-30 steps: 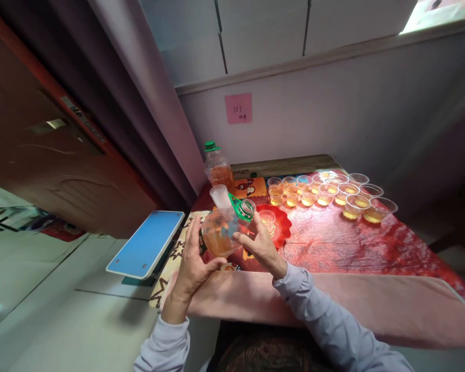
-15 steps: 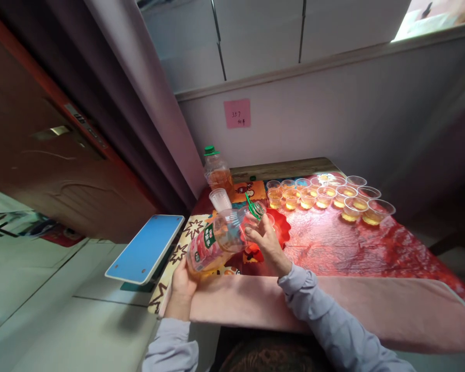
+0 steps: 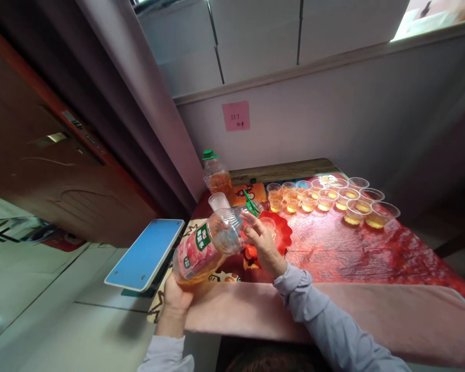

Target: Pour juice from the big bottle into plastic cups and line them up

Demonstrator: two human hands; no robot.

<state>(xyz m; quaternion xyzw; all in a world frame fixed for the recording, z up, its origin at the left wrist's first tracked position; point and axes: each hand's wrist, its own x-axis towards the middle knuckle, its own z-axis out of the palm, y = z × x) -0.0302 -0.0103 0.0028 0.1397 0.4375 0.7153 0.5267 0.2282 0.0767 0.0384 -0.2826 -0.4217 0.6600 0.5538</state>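
Note:
A large clear plastic juice bottle [image 3: 196, 250] with a pink and green label lies tilted between my hands, its neck up and to the right. Some amber liquid rests along its lower side. My left hand [image 3: 177, 294] cups the base from below. My right hand [image 3: 261, 240] has its fingers around the shoulder near the neck, where a green strap handle [image 3: 250, 202] sticks up. Just past my right hand is a red scalloped dish [image 3: 285, 232] with a clear plastic cup [image 3: 268, 224] in it, partly hidden by that hand.
Several cups of amber juice [image 3: 309, 200] stand in rows at the table's right. Behind the held bottle are stacked empty cups [image 3: 218, 201] and another green-capped bottle [image 3: 217, 175]. A pink cloth [image 3: 333, 310] lines the front edge; a blue-topped stool [image 3: 147, 253] stands left.
The bottle and my left hand have shifted a little left and toward me. More of the cup in the red dish shows now. My right hand stays near the bottle's neck.

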